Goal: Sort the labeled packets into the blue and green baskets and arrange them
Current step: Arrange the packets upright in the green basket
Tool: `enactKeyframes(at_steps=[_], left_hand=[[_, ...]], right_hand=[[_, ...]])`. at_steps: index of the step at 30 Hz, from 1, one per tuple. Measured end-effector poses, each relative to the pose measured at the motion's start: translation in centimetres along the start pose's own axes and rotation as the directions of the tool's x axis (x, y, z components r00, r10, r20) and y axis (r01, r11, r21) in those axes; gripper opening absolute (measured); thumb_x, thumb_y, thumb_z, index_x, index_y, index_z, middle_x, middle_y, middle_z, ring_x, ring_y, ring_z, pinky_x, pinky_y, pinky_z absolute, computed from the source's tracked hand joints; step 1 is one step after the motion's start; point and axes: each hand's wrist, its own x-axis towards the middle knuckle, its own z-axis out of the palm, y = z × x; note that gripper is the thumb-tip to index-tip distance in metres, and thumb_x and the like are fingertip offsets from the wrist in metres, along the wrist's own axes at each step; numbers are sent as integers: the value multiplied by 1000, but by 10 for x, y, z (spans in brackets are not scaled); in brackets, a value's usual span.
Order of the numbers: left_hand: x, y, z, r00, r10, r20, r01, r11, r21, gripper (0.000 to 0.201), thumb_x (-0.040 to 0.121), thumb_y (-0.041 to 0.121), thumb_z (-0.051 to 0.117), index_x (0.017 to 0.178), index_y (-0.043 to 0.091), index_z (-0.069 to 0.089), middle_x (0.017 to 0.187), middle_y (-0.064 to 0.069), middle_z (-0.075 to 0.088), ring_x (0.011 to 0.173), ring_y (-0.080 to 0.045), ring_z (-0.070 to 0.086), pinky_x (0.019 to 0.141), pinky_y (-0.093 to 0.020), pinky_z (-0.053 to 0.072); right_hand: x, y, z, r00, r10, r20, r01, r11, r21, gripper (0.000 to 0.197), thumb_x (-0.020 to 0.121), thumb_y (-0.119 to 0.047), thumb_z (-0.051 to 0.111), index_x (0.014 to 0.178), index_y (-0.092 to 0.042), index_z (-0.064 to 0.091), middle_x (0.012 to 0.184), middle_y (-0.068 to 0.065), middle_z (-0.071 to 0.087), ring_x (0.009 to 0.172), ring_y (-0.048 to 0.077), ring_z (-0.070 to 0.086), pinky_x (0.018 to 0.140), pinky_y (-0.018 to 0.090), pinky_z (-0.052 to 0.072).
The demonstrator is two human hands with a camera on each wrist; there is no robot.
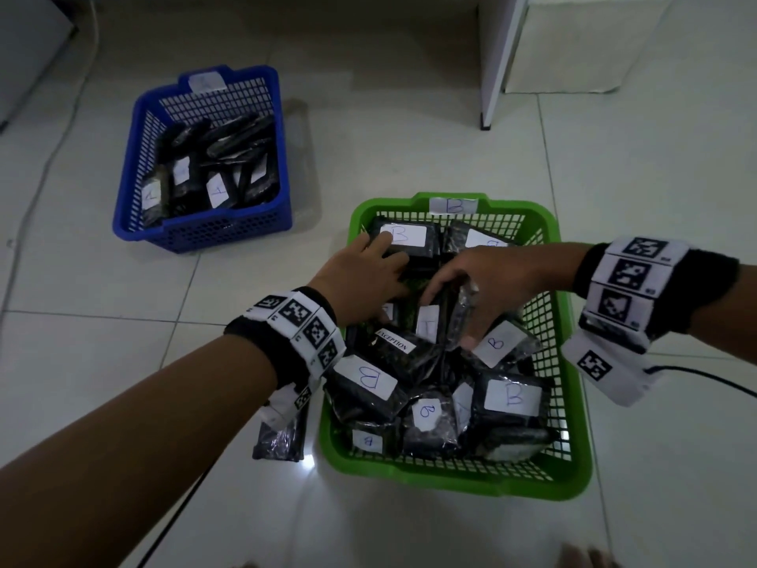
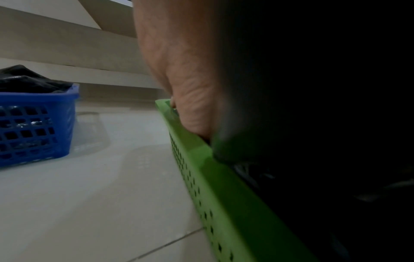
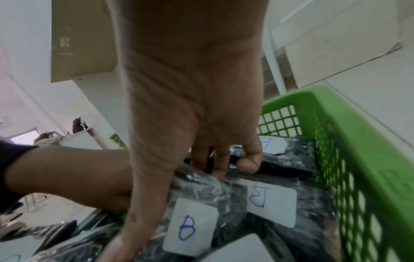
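The green basket [image 1: 573,465], tagged B, holds several black packets with white B labels and one marked EXCEPTION [image 1: 395,342]. My left hand [image 1: 368,264] reaches in from the left, its straight fingers resting on the B packet [image 1: 405,235] at the far left corner. My right hand [image 1: 463,289] is in the basket's middle, fingers curled over a black packet [image 1: 461,313] and thumb beside a handwritten B label [image 1: 497,342]. The right wrist view shows this right hand [image 3: 190,106] gripping the packet [image 3: 201,191]. The blue basket [image 1: 205,235] at the back left holds A packets.
One black packet [image 1: 280,438] lies on the white tiled floor just left of the green basket, under my left wrist. A white cabinet [image 1: 504,55] stands at the back right. A cable [image 1: 704,377] trails from my right wrist. Open floor separates the two baskets.
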Motion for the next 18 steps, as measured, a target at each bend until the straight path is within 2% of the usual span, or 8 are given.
enactKeyframes(at_steps=[2, 4, 6, 9, 12, 14, 16, 18], left_hand=[[-1, -2, -1, 1000, -13, 14, 13, 1000, -18, 50, 91, 58, 59, 137, 39, 52, 139, 0, 45, 132, -36, 37, 102, -43, 37], [-2, -5, -1, 1000, -17, 11, 18, 998, -67, 55, 90, 56, 63, 140, 41, 47, 142, 5, 45, 131, -33, 36, 102, -42, 36], [-2, -4, -4, 1000, -3, 10, 4, 996, -88, 49, 92, 44, 65, 138, 42, 48, 142, 12, 48, 130, -30, 37, 101, -41, 34], [1, -2, -14, 1000, 27, -12, -27, 999, -41, 32, 97, 28, 57, 128, 38, 56, 135, 10, 55, 128, -31, 40, 101, -43, 33], [2, -8, -20, 998, 38, -50, -37, 999, 34, 33, 93, 46, 60, 124, 37, 63, 135, 5, 55, 129, -35, 42, 102, -47, 35], [1, -12, -21, 994, -11, -105, 8, 1000, -21, 33, 93, 53, 59, 121, 38, 65, 130, 10, 59, 125, -32, 45, 101, -45, 34], [-3, -14, -22, 992, -93, -90, 69, 968, -239, 30, 94, 51, 58, 121, 38, 63, 121, 14, 62, 119, -24, 47, 99, -42, 31], [-6, -13, -22, 994, -111, 0, 97, 869, -486, 30, 94, 48, 62, 120, 32, 63, 114, 10, 65, 110, -18, 54, 91, -36, 34]], right_hand=[[-8, -1, -2, 1000, 16, -25, -14, 998, 67, 68, 50, -61, 88, 113, -47, 64, 108, -16, 70, 97, 2, 66, 85, 25, 52], [-15, -3, 2, 995, 2, -102, 14, 988, 157, 54, 59, -65, 80, 105, -42, 70, 102, -13, 73, 92, 5, 68, 83, 26, 54], [-15, -2, 7, 972, -19, -235, 70, 975, 209, 30, 76, -53, 76, 97, -31, 75, 94, -11, 75, 84, 8, 69, 78, 27, 55], [-12, 5, 11, 928, 1, -374, 79, 977, 199, 8, 86, -28, 74, 94, -25, 76, 93, -11, 75, 88, 10, 70, 85, 34, 58], [-16, 10, 7, 918, 25, -395, 53, 981, 187, 14, 90, -21, 70, 102, -27, 71, 105, -10, 70, 96, 8, 67, 81, 23, 55], [-23, 13, 3, 939, 60, -339, 22, 972, 233, 23, 92, -17, 67, 112, -29, 64, 110, -6, 66, 97, 13, 67, 75, 19, 55], [-28, 16, 1, 956, 99, -276, -13, 955, 297, 36, 93, -17, 65, 124, -32, 54, 111, -2, 64, 96, 19, 67, 77, 29, 59], [-30, 19, 3, 947, 136, -292, -45, 953, 300, 42, 94, -17, 64, 131, -31, 49, 117, 0, 62, 102, 19, 64, 83, 32, 57]])
